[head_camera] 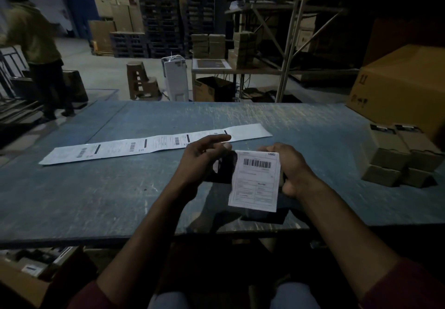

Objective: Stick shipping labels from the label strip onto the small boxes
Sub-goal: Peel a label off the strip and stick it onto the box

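On the blue table (pixel 96 188) the label strip (pixel 154 143) lies lengthwise left to right, far end angled away. Stacked small boxes (pixel 395 161) sit at the right. Between the hands, a peeled label (pixel 256 181) stands upright, barcode uppermost; the right hand (pixel 292 171) pinches its edge, the left hand (pixel 204 161) fingers curl on something dark beside it.

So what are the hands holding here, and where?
A small dark box with a shipping label: left hand at its left side, right hand along the right edge.

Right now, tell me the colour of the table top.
Blue-grey, scuffed pale in patches: the table top, seen from the head view.
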A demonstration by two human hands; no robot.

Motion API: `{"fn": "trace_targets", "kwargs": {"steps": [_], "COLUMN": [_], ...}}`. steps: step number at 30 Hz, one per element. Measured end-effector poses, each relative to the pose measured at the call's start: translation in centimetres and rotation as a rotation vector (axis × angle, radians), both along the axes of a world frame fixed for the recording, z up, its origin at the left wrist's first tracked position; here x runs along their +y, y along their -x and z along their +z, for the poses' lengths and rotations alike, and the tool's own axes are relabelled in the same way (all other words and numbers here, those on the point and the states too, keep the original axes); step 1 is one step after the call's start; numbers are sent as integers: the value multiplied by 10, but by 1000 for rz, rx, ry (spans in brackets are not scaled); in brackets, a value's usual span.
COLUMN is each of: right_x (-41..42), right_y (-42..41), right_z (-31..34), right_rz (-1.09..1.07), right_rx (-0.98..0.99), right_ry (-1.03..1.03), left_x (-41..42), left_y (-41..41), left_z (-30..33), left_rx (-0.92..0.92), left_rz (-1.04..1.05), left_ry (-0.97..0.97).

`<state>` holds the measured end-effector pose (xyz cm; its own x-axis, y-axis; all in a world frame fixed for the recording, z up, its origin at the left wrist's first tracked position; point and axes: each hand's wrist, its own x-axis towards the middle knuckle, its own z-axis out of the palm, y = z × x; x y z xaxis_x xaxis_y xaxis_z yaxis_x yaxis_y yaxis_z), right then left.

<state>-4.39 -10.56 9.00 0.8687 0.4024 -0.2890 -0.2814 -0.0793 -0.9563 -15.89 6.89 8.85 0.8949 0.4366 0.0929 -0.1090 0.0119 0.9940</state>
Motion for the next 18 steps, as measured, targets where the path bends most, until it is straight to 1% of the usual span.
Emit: {"fn": "trace_targets", "kwargs": {"steps": [2,4,7,9,11,14,15,16,18], "right_x": [-3,-6,-4,-4,-5,-8,-8,-9,-8], "right_y": [-4,-6,-3,-5,-7,-10,-12,-13,-15], "right_z": [3,7,8,5,1,-5,-9,-11,-14], "right_rz": [72,160,248,224,231,222,204,186,169], "right_rx": [45,35,-114,-201,-242,-232,-198,-165,-103], "right_ry": [-72,-153,-153,-128,-76,-17,-28,-37,-27], "left_x": [9,14,14,16,20,29,31,32,35], "left_y": [-1,-4,-10,-12,-13,-14,-12,-9,2], "left_z": [1,-1,0,4,6,7,7,7,1], "left_rx": [-26,-29,-8,52,158,292,286,226,6], "left_rz": [-54,-37,27,48,24,6,-2,-14,-82], "left_ry": [-81,-121,-19,23,31,16,-21,-90,-252]}}
